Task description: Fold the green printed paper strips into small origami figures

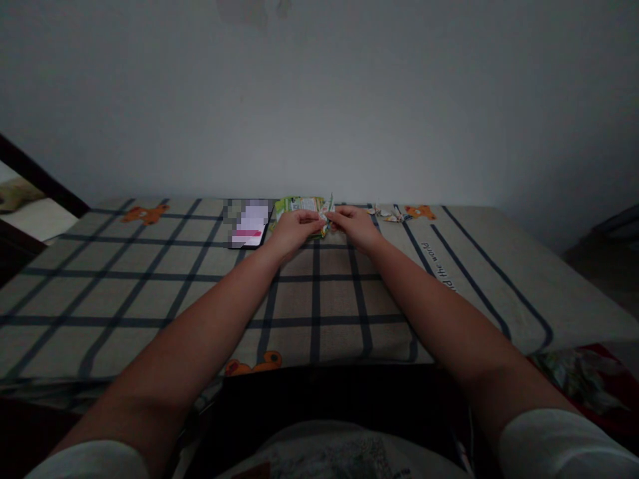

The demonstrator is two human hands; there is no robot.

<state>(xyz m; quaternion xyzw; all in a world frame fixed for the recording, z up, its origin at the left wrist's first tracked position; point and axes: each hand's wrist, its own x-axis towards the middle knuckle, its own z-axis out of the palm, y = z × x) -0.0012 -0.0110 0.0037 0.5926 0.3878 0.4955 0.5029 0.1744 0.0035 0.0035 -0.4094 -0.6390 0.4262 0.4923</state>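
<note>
My left hand [296, 231] and my right hand [355, 225] meet near the far side of the table. Between their fingertips they pinch a small crumpled wrapper [328, 211], white with green and orange print. Just behind my left hand lies a green printed packet [299, 204], partly covered by that hand. To the right of my right hand rest several crumpled wrapper pieces [388, 213] on the cloth. Whether anything is inside the held wrapper is hidden.
A phone [251, 223] with a lit screen lies left of the packet. The checked tablecloth [200, 293] with bear prints covers the table, whose far edge meets a grey wall [319, 100]. Dark wooden bars [42, 176] stand at the left.
</note>
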